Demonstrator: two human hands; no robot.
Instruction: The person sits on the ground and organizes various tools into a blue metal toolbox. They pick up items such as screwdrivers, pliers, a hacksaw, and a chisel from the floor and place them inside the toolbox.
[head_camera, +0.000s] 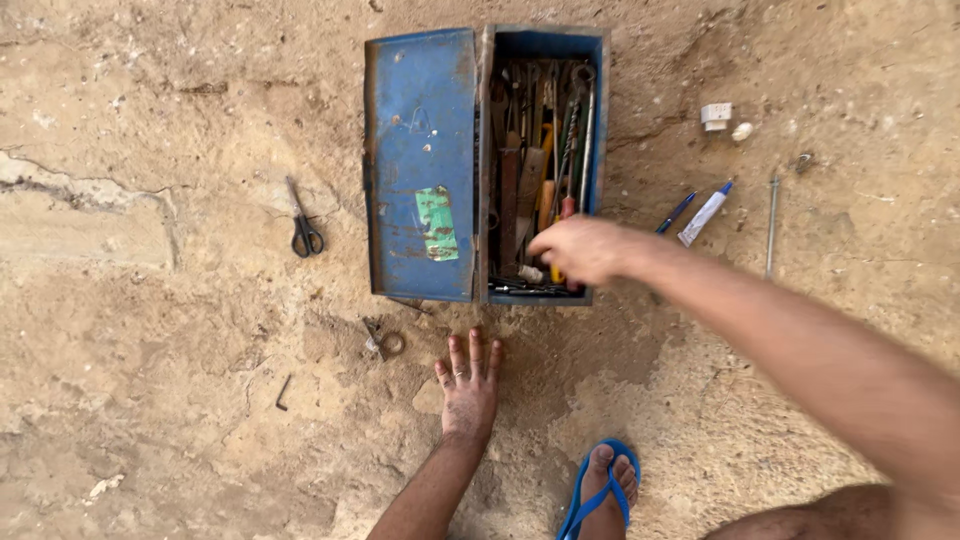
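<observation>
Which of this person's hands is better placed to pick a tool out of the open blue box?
Probably the right hand: it hovers over the toolbox, while the left hand presses flat on the ground.

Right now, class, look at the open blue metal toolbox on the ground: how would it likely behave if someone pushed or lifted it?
The blue toolbox is probably heavy, since its tray is packed with metal tools. Pushed, it would likely drag rather than slide on the rough sandy ground. Lifted open, the lid may swing and the tools shift.
</observation>
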